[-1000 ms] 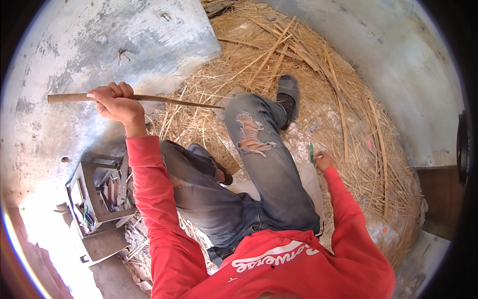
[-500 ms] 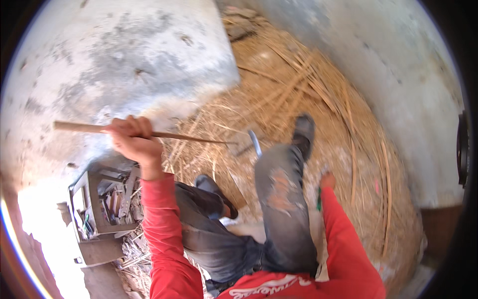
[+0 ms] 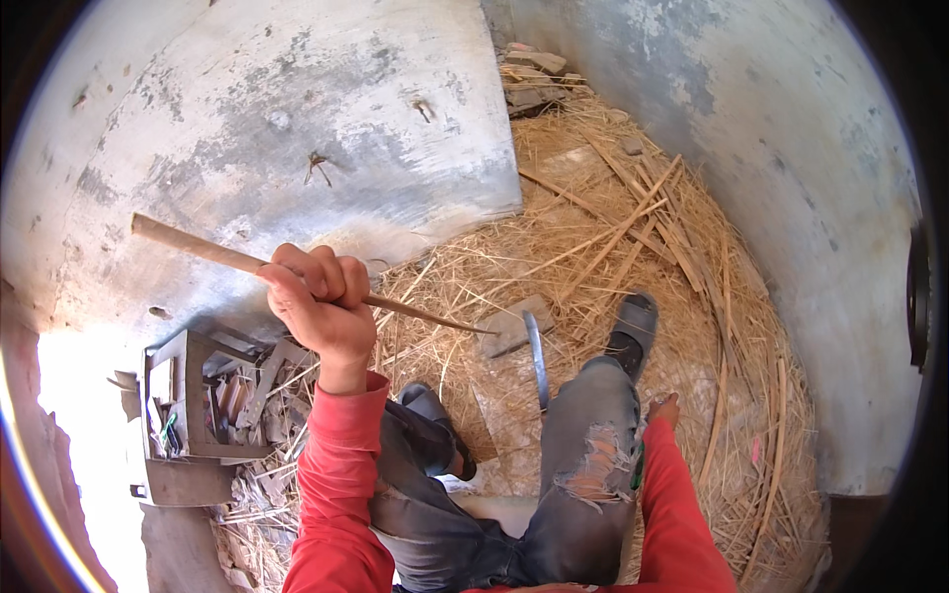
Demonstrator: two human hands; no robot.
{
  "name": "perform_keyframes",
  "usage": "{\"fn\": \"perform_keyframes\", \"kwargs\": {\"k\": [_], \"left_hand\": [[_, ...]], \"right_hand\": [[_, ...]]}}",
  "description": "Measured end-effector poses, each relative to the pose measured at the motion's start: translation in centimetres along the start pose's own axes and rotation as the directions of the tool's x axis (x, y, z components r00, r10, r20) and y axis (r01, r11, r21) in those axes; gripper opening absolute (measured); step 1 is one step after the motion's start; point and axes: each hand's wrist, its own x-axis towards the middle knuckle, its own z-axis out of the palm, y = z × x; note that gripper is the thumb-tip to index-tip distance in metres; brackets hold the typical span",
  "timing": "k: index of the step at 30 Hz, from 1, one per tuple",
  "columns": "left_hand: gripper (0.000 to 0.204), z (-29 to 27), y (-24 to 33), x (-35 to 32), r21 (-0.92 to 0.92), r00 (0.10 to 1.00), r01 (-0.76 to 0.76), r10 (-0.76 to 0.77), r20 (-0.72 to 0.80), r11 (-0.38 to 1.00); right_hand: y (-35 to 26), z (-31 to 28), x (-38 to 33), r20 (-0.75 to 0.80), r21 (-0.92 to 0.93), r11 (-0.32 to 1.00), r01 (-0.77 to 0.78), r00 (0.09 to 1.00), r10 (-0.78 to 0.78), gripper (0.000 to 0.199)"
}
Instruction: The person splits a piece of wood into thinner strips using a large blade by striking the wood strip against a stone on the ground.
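Observation:
My left hand (image 3: 326,296) is closed in a fist around a long, thin wooden strip (image 3: 198,244), raised over the floor. Its broad end points left toward the wall; the narrow end reaches above a flat grey block (image 3: 514,328). Beside that block a curved metal blade (image 3: 537,361) rises, its lower end hidden behind my right knee. My right hand (image 3: 664,407) is low, just right of that knee; its fingers look slightly apart and nothing shows in them. Something green (image 3: 637,466) shows between the right knee and sleeve, mostly hidden.
Straw and long strips (image 3: 682,247) cover the floor at right. A dark wooden frame (image 3: 188,395) full of scraps stands at left. Worn walls (image 3: 395,128) close in ahead and right, with rubble (image 3: 534,79) in the far corner. My sandalled feet (image 3: 638,321) rest on the straw.
The view has shifted, so the scene sits lower and further right. The strip in my left hand now slants more steeply down to the right. My right hand stays by the knee.

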Motion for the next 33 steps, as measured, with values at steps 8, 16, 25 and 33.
{"fn": "perform_keyframes", "kwargs": {"k": [8,16,25,33], "left_hand": [[0.051,-0.9,0.3,0.2,0.028,0.999,0.003,-0.002,-0.043,1.000],[0.050,-2.4,0.8,-0.5,0.024,0.999,0.012,-0.011,-0.053,1.000],[0.050,-2.1,0.8,-0.5,0.039,0.998,-0.008,0.010,-0.059,0.999],[0.051,-2.5,0.9,-0.4,0.049,0.998,0.013,-0.010,-0.061,0.999]], "right_hand": [[4.0,-1.1,1.1,-0.096,0.336,0.903,0.269,0.963,-0.251,0.035],[-3.4,-11.5,-2.8,-0.299,0.356,0.750,0.557,0.829,-0.474,0.019],[-13.0,-19.1,-10.5,-0.602,0.211,0.338,0.917,0.395,-0.694,0.023],[-16.6,-20.4,-13.6,-0.653,0.214,0.170,0.962,0.270,-0.708,0.027]]}}
